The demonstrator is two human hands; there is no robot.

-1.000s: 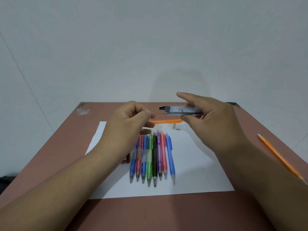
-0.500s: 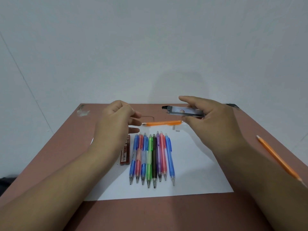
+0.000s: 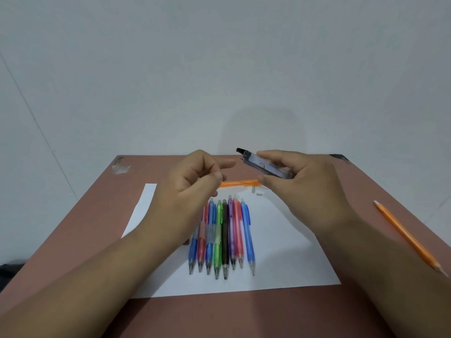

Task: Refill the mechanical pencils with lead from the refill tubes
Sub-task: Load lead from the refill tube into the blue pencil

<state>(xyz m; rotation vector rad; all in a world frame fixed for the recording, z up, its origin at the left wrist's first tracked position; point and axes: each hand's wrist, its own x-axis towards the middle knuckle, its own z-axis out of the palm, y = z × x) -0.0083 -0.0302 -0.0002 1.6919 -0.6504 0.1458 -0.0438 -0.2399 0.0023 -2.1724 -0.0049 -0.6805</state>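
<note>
right hand holds the lead tube above the paper, left hand pinched beside it

the lead tube (image 3: 267,165), a clear case with a black cap at its far-left end, is gripped in the right hand (image 3: 305,189), with the fingers across its far side and the thumb under its near edge. it sits tilted, cap end higher, in the air over the far part of the paper (image 3: 292,252), clear of the table (image 3: 85,228).

the left hand (image 3: 192,191) is raised just left of the tube, not touching it. its fingers are curled in, the thumb tip pressed against the side of the first finger in a pinch. i cannot tell whether a lead is held in that pinch; nothing shows there.

behind the hands one orange pencil (image 3: 238,183) lies crosswise on the paper, partly hidden by the right thumb. two small white bits (image 3: 256,191) lie just near its right end.

nearer the person, eight pencils (image 3: 220,236) lie side by side in a row on the paper, touching or nearly so, tips toward the person: blue, red, blue, green, black, purple, red, blue, from left to right. the left wrist covers the tops of the leftmost ones. a small red thing (image 3: 186,242) peeks out at the wrist's edge, too hidden to name.

one wooden pencil (image 3: 410,237), orange, lies alone on the bare table well to the right, slanted, its sharpened tip toward the person.
</note>
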